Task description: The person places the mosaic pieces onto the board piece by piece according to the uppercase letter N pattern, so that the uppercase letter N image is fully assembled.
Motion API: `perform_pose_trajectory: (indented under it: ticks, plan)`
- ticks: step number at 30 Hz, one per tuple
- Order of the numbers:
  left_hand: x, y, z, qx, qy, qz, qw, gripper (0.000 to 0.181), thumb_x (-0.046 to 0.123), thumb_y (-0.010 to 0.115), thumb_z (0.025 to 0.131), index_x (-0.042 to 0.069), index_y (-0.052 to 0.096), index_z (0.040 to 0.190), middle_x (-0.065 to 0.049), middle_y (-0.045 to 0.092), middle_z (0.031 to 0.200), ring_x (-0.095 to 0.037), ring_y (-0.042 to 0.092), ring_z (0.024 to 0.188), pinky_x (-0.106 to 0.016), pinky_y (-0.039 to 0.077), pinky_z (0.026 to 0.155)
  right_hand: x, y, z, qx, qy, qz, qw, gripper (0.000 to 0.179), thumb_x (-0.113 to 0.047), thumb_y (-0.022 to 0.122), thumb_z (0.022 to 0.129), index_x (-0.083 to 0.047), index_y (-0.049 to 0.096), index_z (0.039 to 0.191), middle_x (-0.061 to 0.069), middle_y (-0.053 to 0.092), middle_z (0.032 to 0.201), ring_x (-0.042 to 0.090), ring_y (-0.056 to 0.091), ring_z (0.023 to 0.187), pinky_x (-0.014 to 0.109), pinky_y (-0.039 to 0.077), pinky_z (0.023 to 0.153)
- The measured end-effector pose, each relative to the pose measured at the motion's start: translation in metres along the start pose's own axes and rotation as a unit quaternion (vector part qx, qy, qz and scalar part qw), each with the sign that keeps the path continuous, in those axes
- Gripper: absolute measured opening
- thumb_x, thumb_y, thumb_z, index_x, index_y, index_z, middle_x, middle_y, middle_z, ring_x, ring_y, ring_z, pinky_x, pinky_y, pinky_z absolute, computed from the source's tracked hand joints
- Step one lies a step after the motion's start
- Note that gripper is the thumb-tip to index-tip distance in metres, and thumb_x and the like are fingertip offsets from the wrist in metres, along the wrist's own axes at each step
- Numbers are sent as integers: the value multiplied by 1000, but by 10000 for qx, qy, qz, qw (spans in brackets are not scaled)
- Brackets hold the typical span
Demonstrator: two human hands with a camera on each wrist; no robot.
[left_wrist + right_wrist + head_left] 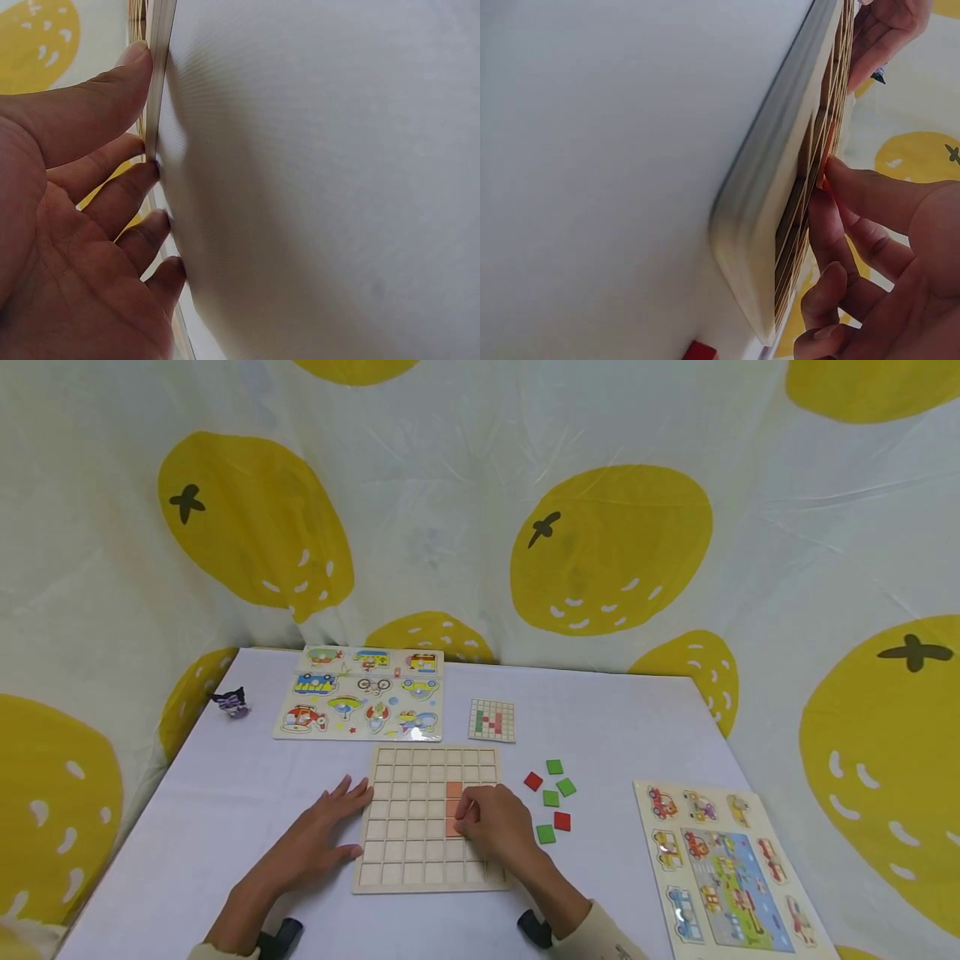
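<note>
A wooden grid board (408, 887) lies in the middle of the table, with orange square tiles (453, 790) in one column of its cells. My right hand (495, 822) is over that column, thumb and index finger pinching an orange tile (824, 180) low at the grid. Along the board's left edge my left hand (318, 837) rests with spread fingers; in the left wrist view its thumb and fingertips (154, 172) touch the rim. Behind the board lies a small pattern card (507, 727) with a coloured grid.
Several loose green tiles (551, 798) and two red tiles (562, 821) lie right of the board. A vehicle puzzle (360, 703) is at the back left, another picture puzzle (720, 860) at the front right. A small purple figure (232, 702) stands near the left edge.
</note>
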State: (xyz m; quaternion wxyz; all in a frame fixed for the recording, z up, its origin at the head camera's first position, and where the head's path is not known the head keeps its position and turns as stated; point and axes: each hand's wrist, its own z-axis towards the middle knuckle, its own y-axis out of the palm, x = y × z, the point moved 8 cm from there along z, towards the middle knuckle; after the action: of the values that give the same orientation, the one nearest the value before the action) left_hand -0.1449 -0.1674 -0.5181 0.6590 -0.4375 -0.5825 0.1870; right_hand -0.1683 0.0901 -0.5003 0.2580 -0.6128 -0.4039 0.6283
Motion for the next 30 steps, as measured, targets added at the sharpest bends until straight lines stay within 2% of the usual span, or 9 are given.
perform_pose_trajectory:
  ticks: [9, 14, 16, 21, 25, 30]
  plan:
    - [0, 0, 0, -4, 17, 2, 10000, 89, 13, 90, 81, 11, 49, 159, -4, 40, 171, -38, 26, 164, -63, 20, 131, 7, -1, -1, -191, 9, 370, 9991, 12, -21, 87, 87, -24, 76, 83, -11, 61, 70, 12, 56, 84, 25, 46, 63]
    - [0, 0, 1, -53, -70, -4, 10000, 89, 13, 90, 81, 11, 49, 160, -5, 39, 172, -38, 24, 164, -63, 19, 132, 18, -11, -8, -199, 61, 830, 9963, 8, -16, 84, 88, -22, 79, 91, -10, 66, 77, 16, 59, 91, 27, 47, 69]
    - [0, 0, 0, -56, -89, -12, 9999, 89, 14, 90, 81, 12, 49, 160, -4, 38, 172, -38, 24, 164, -63, 19, 132, 23, -17, -11, -159, 56, 900, 9958, 9, -16, 84, 89, -22, 80, 94, -10, 67, 79, 17, 58, 88, 26, 47, 68]
    - [0, 0, -1, -12, -57, -61, 10000, 88, 15, 90, 82, 13, 49, 160, -4, 39, 172, -37, 24, 164, -57, 19, 132, 37, -32, -20, -18, 131, 948, 9954, 15, -18, 88, 87, -21, 79, 100, -11, 69, 81, 15, 54, 78, 22, 46, 62]
    - [-1, 0, -2, 13, -25, -89, 10000, 88, 15, 89, 82, 14, 49, 160, -3, 39, 172, -37, 25, 164, -50, 17, 134, 52, -40, -30, 62, 280, 876, 9957, 19, -16, 89, 85, -23, 79, 99, -13, 69, 81, 13, 53, 76, 22, 46, 62]
    - [-1, 1, -2, -3, -35, -63, 10000, 88, 15, 89, 82, 14, 49, 160, -4, 39, 172, -38, 25, 164, -56, 18, 132, 67, -44, -43, 25, 497, 657, 9966, 25, -15, 92, 80, -27, 78, 97, -13, 70, 84, 14, 53, 80, 21, 45, 65]
